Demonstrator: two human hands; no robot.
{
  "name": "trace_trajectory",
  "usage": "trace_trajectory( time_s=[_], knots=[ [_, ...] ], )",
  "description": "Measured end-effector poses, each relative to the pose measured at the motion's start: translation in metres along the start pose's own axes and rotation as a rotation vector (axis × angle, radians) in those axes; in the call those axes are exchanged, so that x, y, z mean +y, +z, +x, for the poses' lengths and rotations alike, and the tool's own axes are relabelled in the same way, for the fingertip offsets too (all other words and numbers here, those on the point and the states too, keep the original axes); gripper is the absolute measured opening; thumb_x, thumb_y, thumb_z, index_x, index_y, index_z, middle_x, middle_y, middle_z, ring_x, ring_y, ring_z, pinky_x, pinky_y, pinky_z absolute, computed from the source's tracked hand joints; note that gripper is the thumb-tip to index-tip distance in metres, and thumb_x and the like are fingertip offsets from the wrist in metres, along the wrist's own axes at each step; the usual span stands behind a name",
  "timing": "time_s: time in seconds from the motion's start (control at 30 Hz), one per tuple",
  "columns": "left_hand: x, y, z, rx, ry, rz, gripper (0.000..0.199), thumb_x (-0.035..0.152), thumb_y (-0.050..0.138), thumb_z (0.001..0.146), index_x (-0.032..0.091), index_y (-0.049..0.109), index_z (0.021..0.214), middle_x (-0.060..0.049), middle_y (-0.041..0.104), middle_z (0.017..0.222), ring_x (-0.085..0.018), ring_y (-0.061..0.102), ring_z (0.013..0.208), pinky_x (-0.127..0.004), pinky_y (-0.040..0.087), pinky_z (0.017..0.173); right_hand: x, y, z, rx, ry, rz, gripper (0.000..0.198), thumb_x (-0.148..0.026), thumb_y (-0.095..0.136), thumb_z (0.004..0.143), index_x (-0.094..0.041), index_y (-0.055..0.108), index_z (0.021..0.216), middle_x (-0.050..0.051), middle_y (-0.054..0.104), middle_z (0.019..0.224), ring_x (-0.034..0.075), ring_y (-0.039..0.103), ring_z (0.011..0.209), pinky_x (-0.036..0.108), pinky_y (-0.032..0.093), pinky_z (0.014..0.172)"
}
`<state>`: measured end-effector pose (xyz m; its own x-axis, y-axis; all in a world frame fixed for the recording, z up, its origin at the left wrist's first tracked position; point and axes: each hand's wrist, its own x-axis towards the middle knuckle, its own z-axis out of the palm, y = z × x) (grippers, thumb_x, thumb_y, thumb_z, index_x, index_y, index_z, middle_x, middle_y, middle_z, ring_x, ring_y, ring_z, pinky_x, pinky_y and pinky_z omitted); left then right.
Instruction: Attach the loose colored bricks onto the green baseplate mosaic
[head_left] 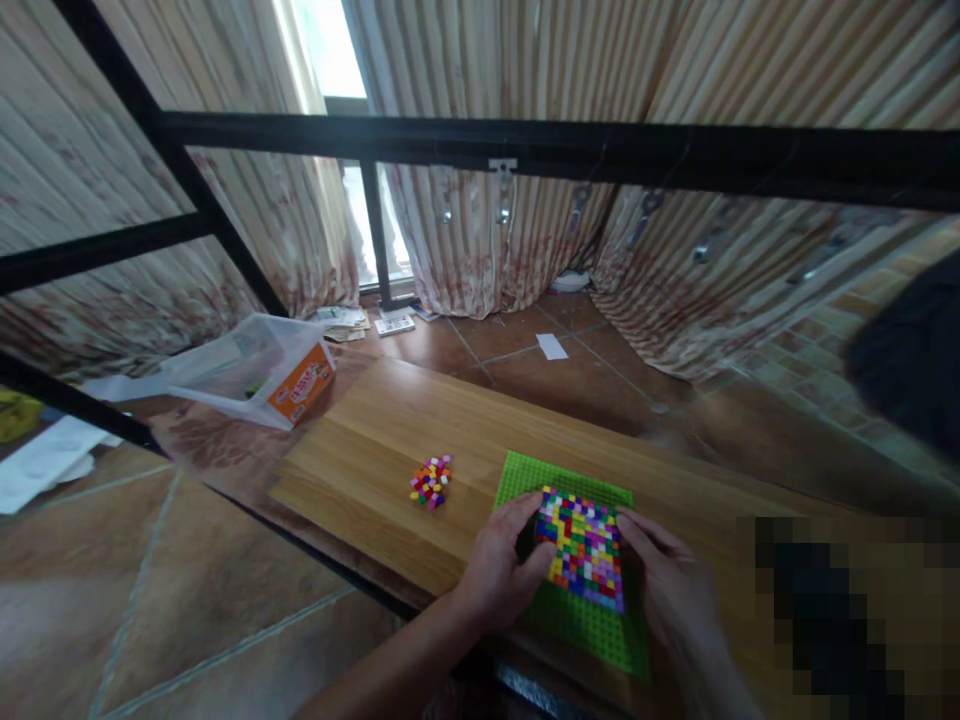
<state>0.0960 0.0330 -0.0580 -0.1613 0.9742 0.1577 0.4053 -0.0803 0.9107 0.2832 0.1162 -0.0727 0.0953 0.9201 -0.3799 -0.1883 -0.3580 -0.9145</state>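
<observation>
A green studded baseplate (585, 625) lies on the wooden tabletop, with a dense patch of small multicoloured building bricks (581, 545) on it. My left hand (502, 565) rests at the patch's left side, thumb and forefinger apart, the forefinger at the far left corner and the thumb over the left edge. At the far right corner, my right hand (671, 580) has its fingertips brought together against the bricks. Whatever may be between those fingertips is hidden. Left of the baseplate sits a small heap of loose bricks (431, 482).
A clear plastic box (247, 375) with an orange label stands beyond the tabletop's (360, 440) left end. A black metal bar (480, 135) crosses ahead, before striped curtains (517, 60). A white paper (552, 346) lies on the tiled floor. Something dark (915, 350) shows at right.
</observation>
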Motion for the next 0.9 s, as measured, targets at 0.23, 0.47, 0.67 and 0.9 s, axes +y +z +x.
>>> trace_trajectory(
  time_s=[0.23, 0.47, 0.67, 0.9],
  knots=[
    [0.003, -0.002, -0.005, 0.037, 0.009, -0.031, 0.049, 0.03, 0.058, 0.086, 0.02, 0.052, 0.133, -0.012, 0.06, 0.131, -0.024, 0.056, 0.12, -0.042, 0.047, 0.104, 0.001, -0.001, 0.003, -0.052, 0.029, 0.013, 0.04, -0.038, 0.088, 0.054, -0.021, 0.075, 0.088, 0.0, 0.075, 0.08, 0.013, 0.067, 0.064, 0.022, 0.056, 0.06],
    [-0.018, -0.07, -0.028, 0.354, -0.098, 0.194, 0.02, 0.021, 0.053, 0.086, 0.018, 0.064, 0.102, -0.007, 0.066, 0.096, -0.019, 0.062, 0.087, -0.034, 0.052, 0.081, 0.007, -0.011, -0.003, 0.036, -0.129, 0.121, 0.034, -0.042, 0.086, 0.056, -0.022, 0.075, 0.082, -0.002, 0.073, 0.084, 0.008, 0.064, 0.069, 0.015, 0.054, 0.061],
    [-0.038, -0.106, -0.031, 0.364, -0.158, 0.446, 0.013, 0.019, 0.053, 0.086, 0.02, 0.066, 0.088, -0.004, 0.062, 0.087, -0.017, 0.061, 0.082, -0.03, 0.048, 0.076, 0.018, -0.022, -0.017, 0.148, -0.169, 0.1, 0.029, -0.038, 0.084, 0.061, -0.022, 0.074, 0.081, 0.0, 0.073, 0.086, 0.01, 0.064, 0.069, 0.016, 0.054, 0.057],
    [-0.034, -0.102, -0.025, 0.274, -0.173, 0.601, 0.017, 0.017, 0.05, 0.089, 0.022, 0.066, 0.094, -0.006, 0.064, 0.096, -0.02, 0.062, 0.091, -0.032, 0.048, 0.081, 0.01, -0.028, -0.04, 0.142, -0.216, 0.108, 0.029, -0.04, 0.085, 0.056, -0.023, 0.074, 0.078, 0.001, 0.075, 0.081, 0.011, 0.065, 0.063, 0.018, 0.055, 0.055]
  ],
)
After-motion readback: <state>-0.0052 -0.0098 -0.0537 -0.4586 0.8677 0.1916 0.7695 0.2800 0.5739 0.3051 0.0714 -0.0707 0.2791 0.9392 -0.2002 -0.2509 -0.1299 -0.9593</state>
